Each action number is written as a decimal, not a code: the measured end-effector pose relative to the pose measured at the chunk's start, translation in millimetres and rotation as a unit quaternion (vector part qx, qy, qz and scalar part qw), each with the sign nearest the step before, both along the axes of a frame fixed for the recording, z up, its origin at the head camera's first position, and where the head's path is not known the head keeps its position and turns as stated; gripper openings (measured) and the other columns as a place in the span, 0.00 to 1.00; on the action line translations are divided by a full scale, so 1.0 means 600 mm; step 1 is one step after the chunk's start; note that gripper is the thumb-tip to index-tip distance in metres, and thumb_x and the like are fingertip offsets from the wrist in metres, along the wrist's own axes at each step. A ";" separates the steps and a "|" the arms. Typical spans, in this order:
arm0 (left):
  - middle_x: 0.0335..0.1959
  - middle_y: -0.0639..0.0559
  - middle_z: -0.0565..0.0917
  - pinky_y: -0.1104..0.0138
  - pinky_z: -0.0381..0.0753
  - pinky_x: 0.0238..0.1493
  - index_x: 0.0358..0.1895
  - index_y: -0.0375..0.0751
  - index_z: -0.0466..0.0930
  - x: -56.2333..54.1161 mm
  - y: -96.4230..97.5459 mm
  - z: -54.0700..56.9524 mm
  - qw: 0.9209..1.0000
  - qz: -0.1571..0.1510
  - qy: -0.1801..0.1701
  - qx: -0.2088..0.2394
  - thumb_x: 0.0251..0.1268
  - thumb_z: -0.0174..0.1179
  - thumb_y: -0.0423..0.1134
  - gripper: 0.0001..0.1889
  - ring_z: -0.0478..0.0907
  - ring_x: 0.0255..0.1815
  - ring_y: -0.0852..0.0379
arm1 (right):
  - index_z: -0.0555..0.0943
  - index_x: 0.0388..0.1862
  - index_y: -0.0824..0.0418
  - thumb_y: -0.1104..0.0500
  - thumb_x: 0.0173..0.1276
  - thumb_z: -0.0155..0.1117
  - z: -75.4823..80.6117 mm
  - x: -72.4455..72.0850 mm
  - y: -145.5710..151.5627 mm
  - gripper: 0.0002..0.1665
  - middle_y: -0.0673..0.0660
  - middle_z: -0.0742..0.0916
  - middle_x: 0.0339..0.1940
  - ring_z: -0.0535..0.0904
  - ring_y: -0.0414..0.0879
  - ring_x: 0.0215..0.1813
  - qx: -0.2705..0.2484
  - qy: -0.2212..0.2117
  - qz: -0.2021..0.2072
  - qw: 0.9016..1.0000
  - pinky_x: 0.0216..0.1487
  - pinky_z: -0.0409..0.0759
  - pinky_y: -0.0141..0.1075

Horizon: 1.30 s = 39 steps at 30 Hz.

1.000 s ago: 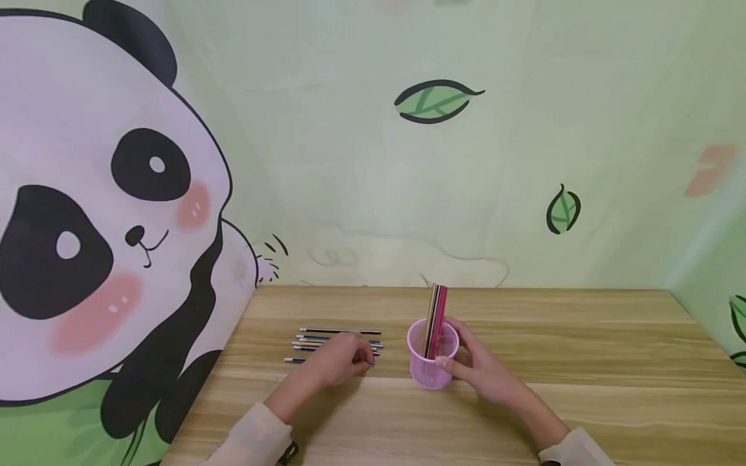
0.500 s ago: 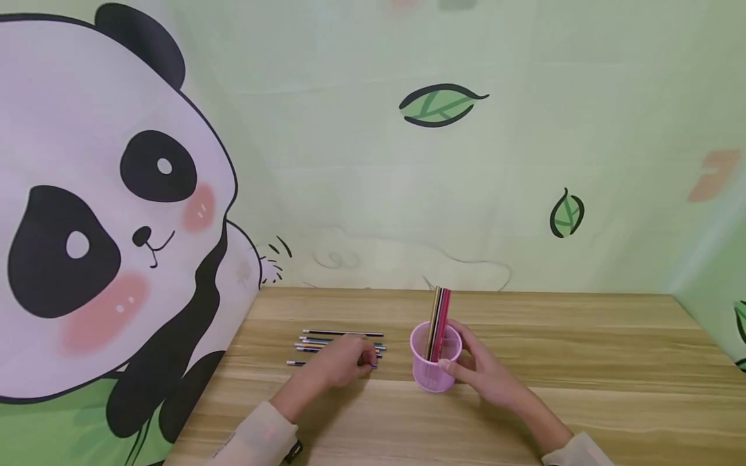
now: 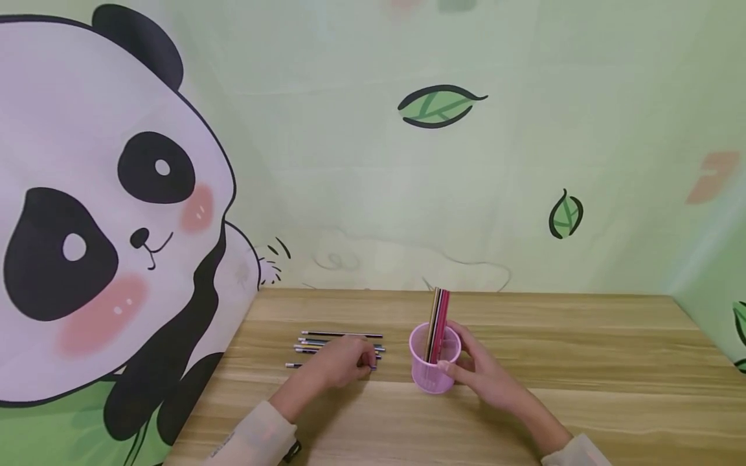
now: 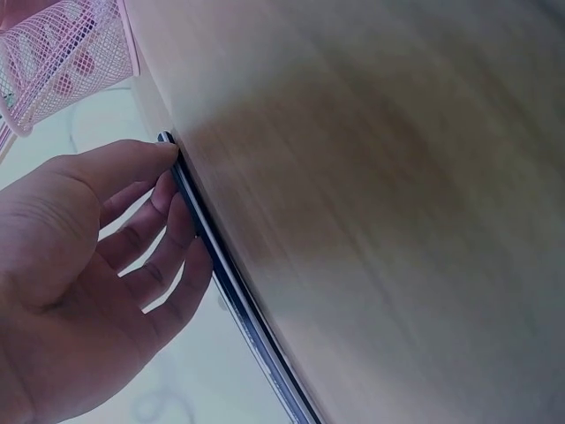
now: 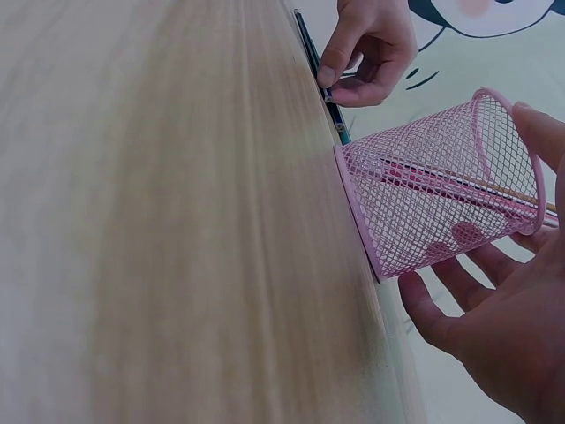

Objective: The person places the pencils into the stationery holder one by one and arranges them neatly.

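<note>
My left hand (image 3: 345,362) pinches one end of a dark pencil (image 4: 226,269) between thumb and fingers. In the left wrist view that pencil lies along the tabletop. My right hand (image 3: 486,377) grips the side of a pink mesh pencil cup (image 3: 431,380), its thumb by the rim. The cup stands upright and holds several pencils (image 3: 438,317) in red, black and tan, leaning towards the back. Beyond my left hand several more pencils (image 3: 340,334) lie side by side, eraser ends to the left; the hand covers part of them.
Everything sits on a wood-grain table (image 3: 583,362). Behind it hangs a pale green backdrop (image 3: 350,162) with printed leaves, and a large cartoon panda (image 3: 134,213) fills the left side.
The head view has shifted slightly. Both hands, the cup and the pencils keep practically the same places relative to each other.
</note>
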<state>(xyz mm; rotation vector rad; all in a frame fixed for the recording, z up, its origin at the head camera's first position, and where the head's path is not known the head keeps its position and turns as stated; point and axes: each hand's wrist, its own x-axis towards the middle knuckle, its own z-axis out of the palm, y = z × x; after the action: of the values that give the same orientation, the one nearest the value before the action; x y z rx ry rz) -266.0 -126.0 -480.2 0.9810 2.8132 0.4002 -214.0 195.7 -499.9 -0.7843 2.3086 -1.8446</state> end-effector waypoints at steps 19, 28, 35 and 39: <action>0.35 0.60 0.84 0.66 0.83 0.42 0.37 0.48 0.87 0.007 0.002 0.008 1.000 -0.004 0.023 -0.014 0.67 0.72 0.35 0.04 0.78 0.37 0.65 | 0.57 0.85 0.59 0.61 0.77 0.68 0.002 -0.001 -0.001 0.45 0.73 0.68 0.79 0.68 0.74 0.75 0.007 0.012 -0.005 1.000 0.65 0.81 0.44; 0.35 0.61 0.85 0.66 0.84 0.45 0.38 0.48 0.87 0.004 0.001 0.006 1.000 -0.005 0.024 -0.014 0.68 0.71 0.35 0.03 0.80 0.39 0.65 | 0.57 0.85 0.58 0.62 0.78 0.67 -0.002 -0.002 -0.001 0.44 0.74 0.66 0.80 0.68 0.76 0.75 -0.001 0.013 0.001 1.000 0.65 0.82 0.47; 0.36 0.60 0.86 0.64 0.85 0.46 0.38 0.47 0.88 0.005 0.003 0.009 0.999 -0.006 0.028 -0.017 0.67 0.71 0.35 0.03 0.81 0.39 0.63 | 0.57 0.85 0.58 0.62 0.78 0.67 0.001 -0.002 0.001 0.44 0.74 0.67 0.79 0.67 0.76 0.75 0.004 0.016 0.000 1.000 0.65 0.82 0.46; 0.36 0.60 0.85 0.65 0.84 0.45 0.37 0.48 0.87 0.006 0.005 0.007 0.999 -0.007 0.022 -0.022 0.67 0.71 0.35 0.03 0.80 0.39 0.64 | 0.56 0.85 0.58 0.61 0.78 0.67 0.000 0.001 0.003 0.44 0.75 0.67 0.79 0.68 0.76 0.74 0.007 0.006 0.002 1.000 0.64 0.82 0.46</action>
<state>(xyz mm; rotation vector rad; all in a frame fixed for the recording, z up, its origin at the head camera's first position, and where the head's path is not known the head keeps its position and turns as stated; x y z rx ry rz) -262.6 -122.9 -475.8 1.0128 2.8381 0.3167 -213.6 197.4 -499.7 -0.7993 2.3230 -1.8266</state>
